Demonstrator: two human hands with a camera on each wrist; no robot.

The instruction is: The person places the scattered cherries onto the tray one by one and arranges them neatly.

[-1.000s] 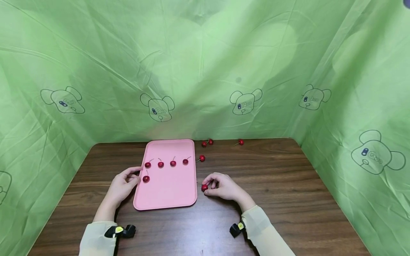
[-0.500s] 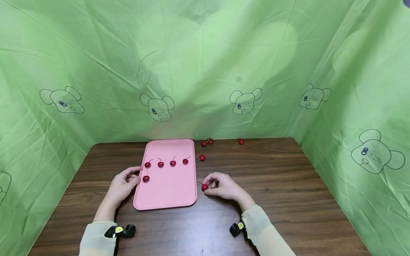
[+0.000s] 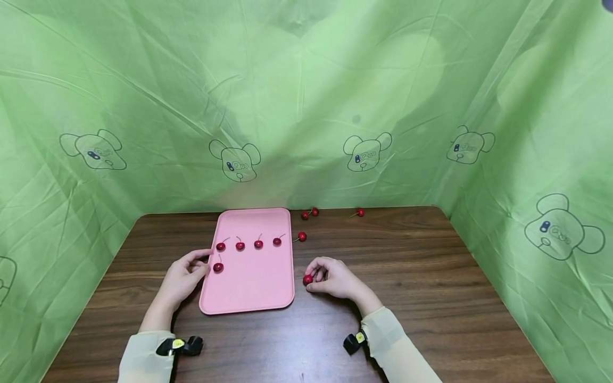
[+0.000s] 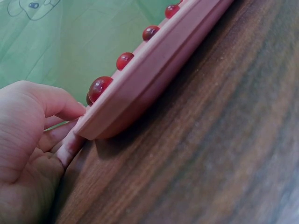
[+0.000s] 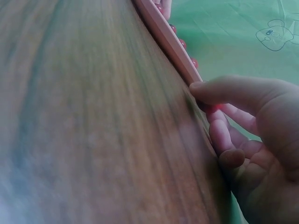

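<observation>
A small, round, glossy red cherry (image 3: 307,279) is pinched between the curled thumb and fingers (image 3: 320,267) of the right hand (image 3: 335,279), on the dark wood-grain surface (image 3: 431,276) just beside the right edge of the tray (image 3: 254,287). In the right wrist view the cherry is mostly hidden behind the fingers, with only a red patch showing.

The tray is a flat, smooth, pink rectangle with rounded corners and a low raised rim. Its left edge is touched by the left hand (image 3: 184,276), whose fingers (image 4: 70,144) are loosely bent against the rim and hold nothing. Five cherries lie on the tray: a row of four (image 3: 249,244) across the middle, each with a thin stem, and one (image 3: 218,267) below the row's left end, near the left hand.

More cherries lie on the bare surface: one (image 3: 301,236) just off the tray's right edge, a pair (image 3: 309,213) near the far edge, and a single one (image 3: 360,213) farther right. Creased green cloth (image 3: 306,96) printed with outlined bear heads is hung behind and at both sides.
</observation>
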